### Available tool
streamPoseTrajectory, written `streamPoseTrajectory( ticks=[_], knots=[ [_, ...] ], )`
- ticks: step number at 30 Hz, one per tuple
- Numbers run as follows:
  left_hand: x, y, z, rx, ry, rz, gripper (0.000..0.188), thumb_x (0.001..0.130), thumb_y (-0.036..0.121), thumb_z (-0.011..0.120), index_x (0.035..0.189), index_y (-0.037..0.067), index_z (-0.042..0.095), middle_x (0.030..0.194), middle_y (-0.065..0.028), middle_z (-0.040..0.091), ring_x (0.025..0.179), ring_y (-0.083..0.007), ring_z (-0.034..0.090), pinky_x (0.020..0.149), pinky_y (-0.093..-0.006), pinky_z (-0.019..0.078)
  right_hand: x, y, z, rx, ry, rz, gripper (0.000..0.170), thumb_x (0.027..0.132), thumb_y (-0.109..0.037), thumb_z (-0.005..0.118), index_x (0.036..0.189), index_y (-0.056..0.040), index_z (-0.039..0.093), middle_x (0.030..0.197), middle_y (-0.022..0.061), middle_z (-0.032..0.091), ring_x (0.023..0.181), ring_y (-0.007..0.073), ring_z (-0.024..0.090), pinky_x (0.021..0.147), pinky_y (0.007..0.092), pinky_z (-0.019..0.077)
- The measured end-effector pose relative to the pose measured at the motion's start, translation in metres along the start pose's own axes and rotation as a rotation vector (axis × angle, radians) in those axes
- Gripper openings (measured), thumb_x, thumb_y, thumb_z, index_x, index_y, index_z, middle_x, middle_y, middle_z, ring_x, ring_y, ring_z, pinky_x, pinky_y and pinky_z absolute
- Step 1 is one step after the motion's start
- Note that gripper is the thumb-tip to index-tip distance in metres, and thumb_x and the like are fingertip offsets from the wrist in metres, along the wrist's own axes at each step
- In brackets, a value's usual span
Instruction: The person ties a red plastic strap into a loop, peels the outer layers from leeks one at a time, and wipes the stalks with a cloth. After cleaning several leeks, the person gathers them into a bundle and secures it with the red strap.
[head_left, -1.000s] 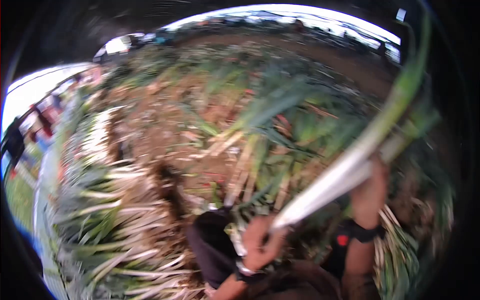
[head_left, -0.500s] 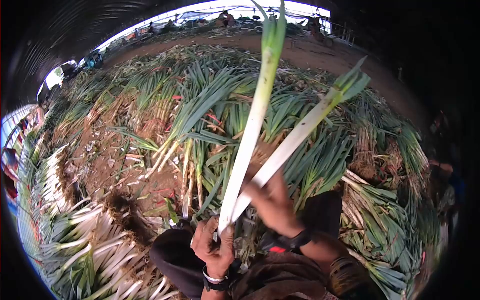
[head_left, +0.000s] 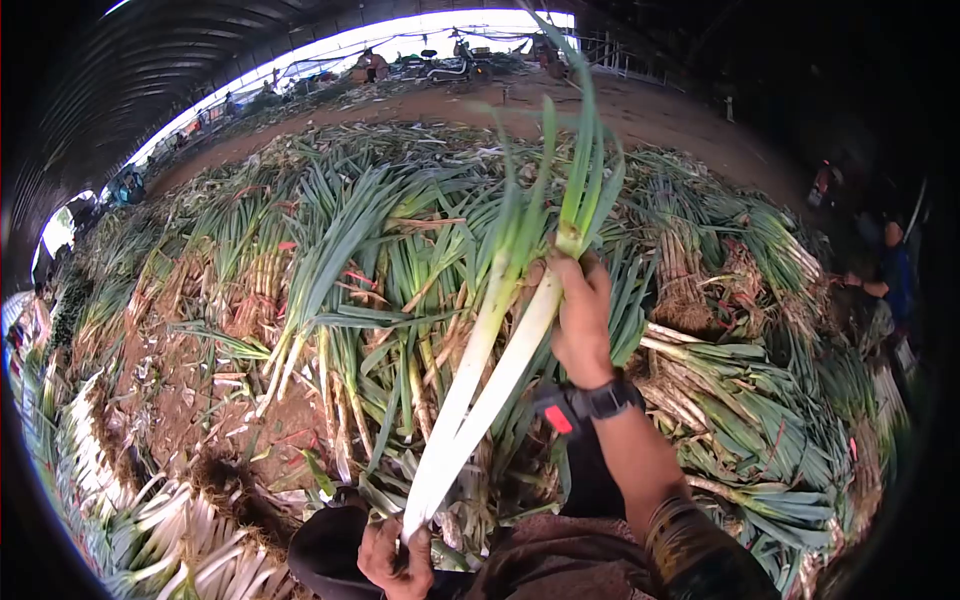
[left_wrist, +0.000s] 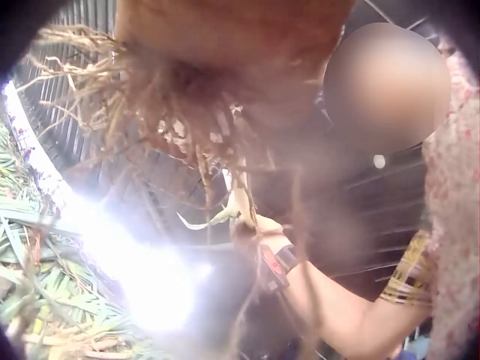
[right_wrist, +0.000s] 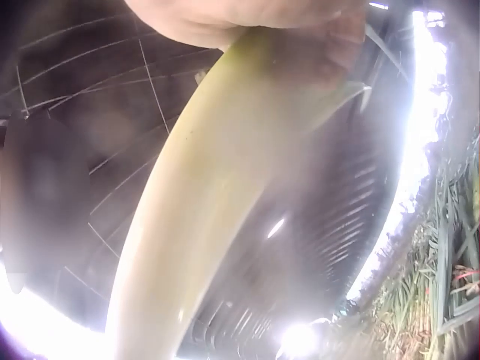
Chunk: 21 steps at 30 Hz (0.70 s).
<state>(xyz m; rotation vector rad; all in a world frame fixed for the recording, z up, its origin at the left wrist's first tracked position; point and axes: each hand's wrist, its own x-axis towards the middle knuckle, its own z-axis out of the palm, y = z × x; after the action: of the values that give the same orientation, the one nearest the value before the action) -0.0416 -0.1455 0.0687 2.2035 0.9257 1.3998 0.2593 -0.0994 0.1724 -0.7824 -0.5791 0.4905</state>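
Observation:
Two long leeks, one on the left (head_left: 468, 375) and one on the right (head_left: 512, 378), slant up side by side in the head view, white shafts low and green leaves at the top. My left hand (head_left: 393, 562) grips them together at the root end. Higher up, my right hand (head_left: 583, 325) grips the right leek just below its leaves, fingertips close by the other. Brown roots (left_wrist: 161, 97) hang under the left hand in the left wrist view. The right wrist view shows a pale leek shaft (right_wrist: 199, 187) running down from the right hand (right_wrist: 262, 11).
Rows of leeks (head_left: 350, 230) with green leaves cover the ground ahead. Whiter leeks (head_left: 195, 530) lie at lower left, and a leek pile (head_left: 745, 430) is beside my right arm. Bare soil (head_left: 260, 430) shows between them. A motorbike (head_left: 460, 68) stands far back.
My right hand has moved up from the middle of the shafts to just below the leaves. The leeks stand closer together than half a second ago. The head view has turned right.

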Motion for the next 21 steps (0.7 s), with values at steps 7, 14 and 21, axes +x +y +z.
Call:
streamPoseTrajectory(
  ticks=[7, 14, 21],
  knots=[
    [-0.009, -0.007, 0.009, -0.033, 0.041, -0.04, 0.026, 0.072, 0.009, 0.069, 0.095, -0.001, 0.06, 0.075, -0.0106, 0.057, 0.058, -0.0189, 0.052, 0.051, -0.0279, 0.042, 0.026, -0.01, -0.023, -0.238, 0.091, -0.15, 0.021, 0.086, -0.01, 0.049, 0.105, -0.0012, 0.052, 0.078, 0.0042, 0.059, 0.066, 0.0151, 0.057, 0.063, 0.0293, 0.047],
    [0.027, 0.008, 0.013, -0.271, 0.011, -0.11, 0.021, 0.07, 0.005, 0.07, 0.089, -0.002, 0.064, 0.07, -0.01, 0.057, 0.056, -0.0188, 0.054, 0.051, -0.0278, 0.042, -0.024, 0.001, -0.005, 0.077, -0.217, -0.058, 0.059, 0.085, -0.028, 0.05, 0.135, -0.0052, 0.028, 0.131, 0.0092, 0.039, 0.118, 0.0238, 0.04, 0.096, 0.0415, 0.0326],
    [0.025, 0.008, 0.021, -0.202, -0.145, -0.057, 0.031, 0.075, 0.013, 0.068, 0.101, -0.001, 0.06, 0.072, -0.0093, 0.052, 0.056, -0.023, 0.054, 0.048, -0.0303, 0.0424, -0.076, 0.044, -0.04, 0.171, -0.093, 0.305, 0.058, 0.087, -0.033, 0.049, 0.138, -0.021, 0.024, 0.132, 0.0109, 0.036, 0.119, 0.0262, 0.039, 0.095, 0.0462, 0.0351]
  ],
)
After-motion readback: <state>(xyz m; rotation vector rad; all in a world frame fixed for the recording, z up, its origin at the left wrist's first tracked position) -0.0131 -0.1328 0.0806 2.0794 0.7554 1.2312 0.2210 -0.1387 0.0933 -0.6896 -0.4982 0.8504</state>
